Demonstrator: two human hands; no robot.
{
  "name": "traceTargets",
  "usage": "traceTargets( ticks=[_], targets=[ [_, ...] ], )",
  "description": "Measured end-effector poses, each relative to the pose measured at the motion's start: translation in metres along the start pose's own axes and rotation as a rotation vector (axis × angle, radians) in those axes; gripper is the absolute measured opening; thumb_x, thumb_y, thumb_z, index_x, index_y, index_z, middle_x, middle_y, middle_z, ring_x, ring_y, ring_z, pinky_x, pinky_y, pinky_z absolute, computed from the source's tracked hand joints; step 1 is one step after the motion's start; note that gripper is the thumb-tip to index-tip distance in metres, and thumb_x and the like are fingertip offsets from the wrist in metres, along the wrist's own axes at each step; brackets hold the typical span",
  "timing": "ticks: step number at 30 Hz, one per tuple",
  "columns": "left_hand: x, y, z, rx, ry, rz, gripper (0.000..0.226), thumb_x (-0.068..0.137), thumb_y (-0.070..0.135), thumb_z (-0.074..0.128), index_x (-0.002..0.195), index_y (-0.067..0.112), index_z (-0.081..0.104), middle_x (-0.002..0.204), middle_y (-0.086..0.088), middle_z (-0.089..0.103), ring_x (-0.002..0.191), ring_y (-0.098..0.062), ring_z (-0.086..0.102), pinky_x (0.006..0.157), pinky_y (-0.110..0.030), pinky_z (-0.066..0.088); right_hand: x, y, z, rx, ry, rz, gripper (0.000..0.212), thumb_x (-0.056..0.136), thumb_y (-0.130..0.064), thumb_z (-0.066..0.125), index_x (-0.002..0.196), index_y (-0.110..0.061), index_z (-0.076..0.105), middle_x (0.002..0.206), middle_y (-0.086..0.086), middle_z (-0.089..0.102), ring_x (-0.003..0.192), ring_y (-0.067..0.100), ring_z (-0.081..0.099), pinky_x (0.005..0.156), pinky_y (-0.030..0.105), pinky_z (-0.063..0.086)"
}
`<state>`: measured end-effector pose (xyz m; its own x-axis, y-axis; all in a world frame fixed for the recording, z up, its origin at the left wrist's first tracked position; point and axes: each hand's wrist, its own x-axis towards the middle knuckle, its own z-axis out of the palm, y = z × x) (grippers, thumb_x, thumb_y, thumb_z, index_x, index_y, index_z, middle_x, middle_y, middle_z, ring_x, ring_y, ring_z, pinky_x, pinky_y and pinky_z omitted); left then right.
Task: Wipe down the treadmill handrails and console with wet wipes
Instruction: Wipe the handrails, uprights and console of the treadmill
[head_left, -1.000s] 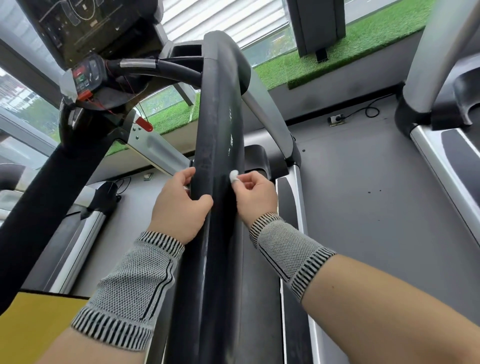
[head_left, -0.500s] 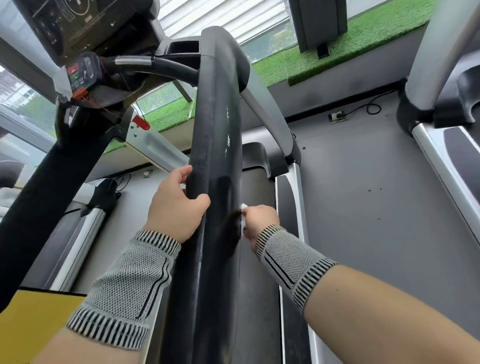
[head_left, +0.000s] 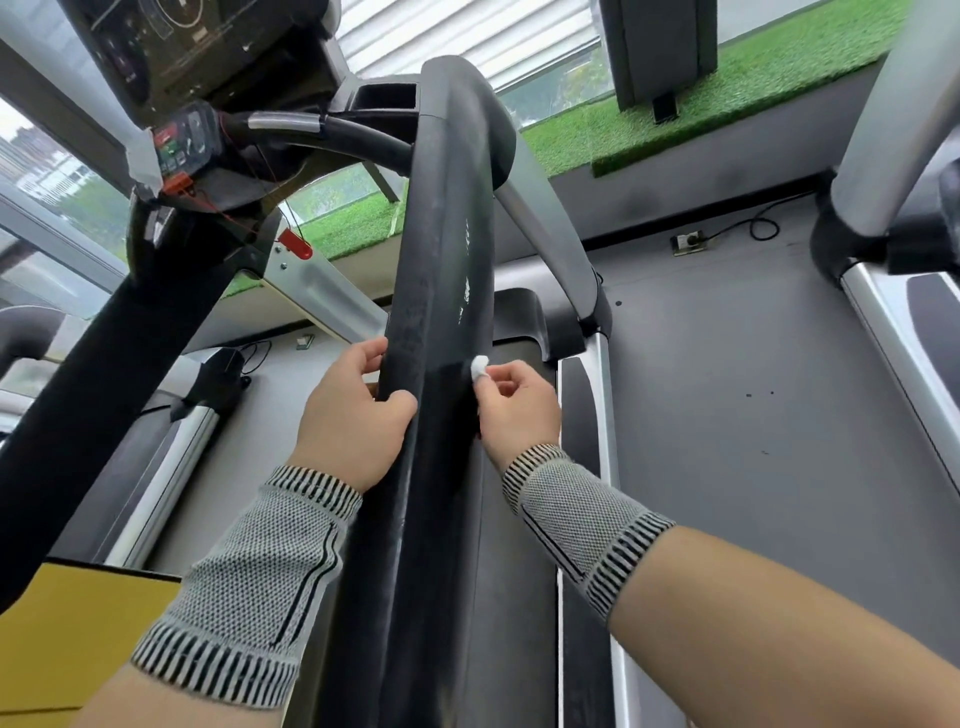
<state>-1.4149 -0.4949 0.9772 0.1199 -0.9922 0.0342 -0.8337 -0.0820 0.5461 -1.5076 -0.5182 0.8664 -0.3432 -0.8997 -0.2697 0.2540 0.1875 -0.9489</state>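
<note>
Handrail (head_left: 441, 270): left hand (head_left: 353, 415) grasps it; right hand (head_left: 514, 405) pinches wipe (head_left: 479, 365) against its edge.

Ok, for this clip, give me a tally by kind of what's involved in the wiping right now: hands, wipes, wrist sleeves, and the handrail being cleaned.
Hands: 2, left hand gripping the rail, right hand pinching the wipe
Wet wipes: 1, white wad against the rail
Wrist sleeves: 2, left, right
Handrail being wiped: 1, black
Total: 6
</note>
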Motion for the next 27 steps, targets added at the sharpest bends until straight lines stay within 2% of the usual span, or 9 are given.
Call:
traceTargets(
  ticks=[2, 5, 7, 13, 15, 19, 23, 25, 27],
  targets=[
    [0.001, 0.002, 0.000, 0.004, 0.007, -0.004, 0.048, 0.083, 0.008, 0.061, 0.127, 0.026, 0.053, 0.113, 0.014, 0.060, 0.090, 0.002, 0.060, 0.093, -0.035, 0.050, -0.009, 0.000, -0.002, -0.047, -0.025, -0.083, 0.018, 0.088, -0.038, 0.062, 0.079, -0.023, 0.065, 0.079, -0.004, 0.064, 0.070, 0.010, 0.060, 0.077, 0.032, 0.053],
    [0.006, 0.004, 0.003, 0.015, 0.024, -0.007, 0.050, 0.082, 0.011, 0.063, 0.128, 0.025, 0.053, 0.119, 0.011, 0.061, 0.089, 0.004, 0.058, 0.095, -0.033, 0.048, -0.036, -0.007, 0.000, -0.056, -0.081, -0.445, 0.005, 0.087, -0.020, 0.065, 0.086, -0.020, 0.070, 0.087, -0.006, 0.059, 0.070, 0.000, 0.055, 0.073, 0.012, 0.044],
    [0.008, 0.005, 0.005, 0.036, 0.028, -0.006, 0.052, 0.081, 0.012, 0.063, 0.131, 0.023, 0.051, 0.121, 0.010, 0.060, 0.086, 0.006, 0.057, 0.092, -0.028, 0.046, -0.026, -0.009, 0.002, -0.063, -0.049, -0.464, 0.006, 0.087, -0.019, 0.064, 0.088, -0.021, 0.070, 0.086, -0.007, 0.058, 0.072, 0.001, 0.056, 0.072, 0.009, 0.043],
    [0.008, 0.005, 0.004, 0.029, 0.013, -0.016, 0.051, 0.083, 0.011, 0.063, 0.130, 0.026, 0.051, 0.118, 0.013, 0.059, 0.083, 0.003, 0.060, 0.083, -0.025, 0.048, 0.025, 0.054, 0.008, -0.055, -0.070, 0.323, 0.026, 0.082, -0.034, 0.065, 0.064, -0.016, 0.063, 0.066, 0.000, 0.065, 0.074, 0.026, 0.066, 0.081, 0.041, 0.055],
    [0.008, 0.004, 0.004, 0.009, 0.007, -0.023, 0.052, 0.083, 0.011, 0.064, 0.130, 0.026, 0.050, 0.117, 0.015, 0.059, 0.082, 0.003, 0.061, 0.082, -0.027, 0.051, 0.027, 0.061, 0.012, -0.003, -0.072, 0.394, 0.024, 0.079, -0.032, 0.067, 0.060, -0.017, 0.063, 0.062, 0.001, 0.065, 0.072, 0.028, 0.067, 0.078, 0.046, 0.056],
    [0.008, 0.004, 0.002, 0.009, 0.006, -0.023, 0.052, 0.083, 0.012, 0.065, 0.131, 0.026, 0.050, 0.115, 0.017, 0.059, 0.083, 0.003, 0.061, 0.081, -0.026, 0.052, 0.023, 0.024, 0.007, 0.048, 0.056, 0.166, 0.020, 0.085, -0.037, 0.064, 0.071, -0.023, 0.062, 0.070, -0.006, 0.065, 0.071, 0.014, 0.064, 0.078, 0.034, 0.055],
    [0.009, 0.000, 0.003, 0.000, 0.010, -0.019, 0.054, 0.081, 0.012, 0.065, 0.132, 0.025, 0.050, 0.121, 0.013, 0.060, 0.093, -0.004, 0.062, 0.091, -0.036, 0.052, -0.014, 0.005, -0.003, 0.003, -0.063, -0.293, 0.004, 0.086, -0.021, 0.065, 0.083, -0.022, 0.068, 0.085, -0.005, 0.062, 0.073, 0.005, 0.059, 0.075, 0.028, 0.052],
    [0.009, 0.000, 0.003, -0.001, 0.015, -0.013, 0.056, 0.080, 0.014, 0.066, 0.133, 0.025, 0.051, 0.123, 0.010, 0.060, 0.097, -0.008, 0.063, 0.094, -0.040, 0.051, -0.029, 0.003, -0.005, 0.021, -0.095, -0.526, 0.010, 0.084, -0.010, 0.066, 0.085, -0.018, 0.071, 0.091, -0.005, 0.062, 0.081, 0.003, 0.061, 0.076, 0.018, 0.050],
    [0.010, -0.001, 0.004, -0.003, 0.013, -0.003, 0.056, 0.080, 0.016, 0.068, 0.133, 0.023, 0.051, 0.124, 0.008, 0.060, 0.099, -0.011, 0.063, 0.095, -0.040, 0.050, -0.022, -0.006, -0.001, -0.012, -0.100, -0.587, 0.007, 0.084, -0.013, 0.067, 0.084, -0.018, 0.072, 0.090, -0.004, 0.062, 0.079, 0.002, 0.061, 0.074, 0.015, 0.049]
  ],
)
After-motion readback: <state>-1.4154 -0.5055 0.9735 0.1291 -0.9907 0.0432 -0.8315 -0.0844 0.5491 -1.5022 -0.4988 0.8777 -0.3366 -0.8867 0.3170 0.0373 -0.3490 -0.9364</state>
